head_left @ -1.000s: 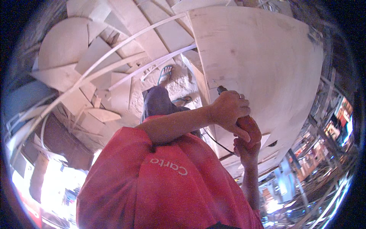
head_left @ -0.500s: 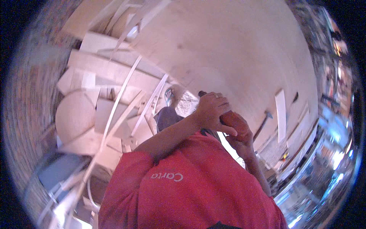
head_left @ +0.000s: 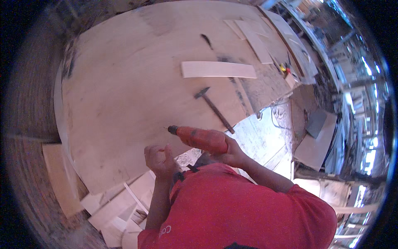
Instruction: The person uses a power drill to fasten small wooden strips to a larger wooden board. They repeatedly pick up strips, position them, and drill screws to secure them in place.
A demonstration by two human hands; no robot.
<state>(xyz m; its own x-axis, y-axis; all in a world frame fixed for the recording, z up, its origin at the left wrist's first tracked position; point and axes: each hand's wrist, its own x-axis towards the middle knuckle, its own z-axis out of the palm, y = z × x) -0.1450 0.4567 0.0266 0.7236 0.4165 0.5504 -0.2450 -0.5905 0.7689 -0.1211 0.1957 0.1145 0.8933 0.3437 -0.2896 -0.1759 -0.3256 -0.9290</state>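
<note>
An orange-red power drill [head_left: 203,139] is in my right hand [head_left: 233,152], which is wrapped round its grip. Its black chuck points left, and a thin bit shows at the tip. Below and left of the chuck is my left hand [head_left: 159,159], with its fingers curled in and the thumb up; anything inside them is hidden. Both hands are at the near edge of a large plywood sheet [head_left: 120,91]. Just beyond the drill, a hammer [head_left: 216,111] lies on the sheet, its handle toward me. A pale, short wooden strip [head_left: 219,69] lies farther off.
More flat wooden strips [head_left: 255,41] lie at the far right of the sheet, near a small yellow-and-red object [head_left: 284,69]. A dark curved piece [head_left: 206,40] rests farther back. Wood offcuts [head_left: 120,211] are piled below at the left. Boards [head_left: 317,145] lean at the right.
My view has swung toward the right side of the sheet. My left hand has come off the drill and moved left with curled fingers; the drill stays in my right hand.
</note>
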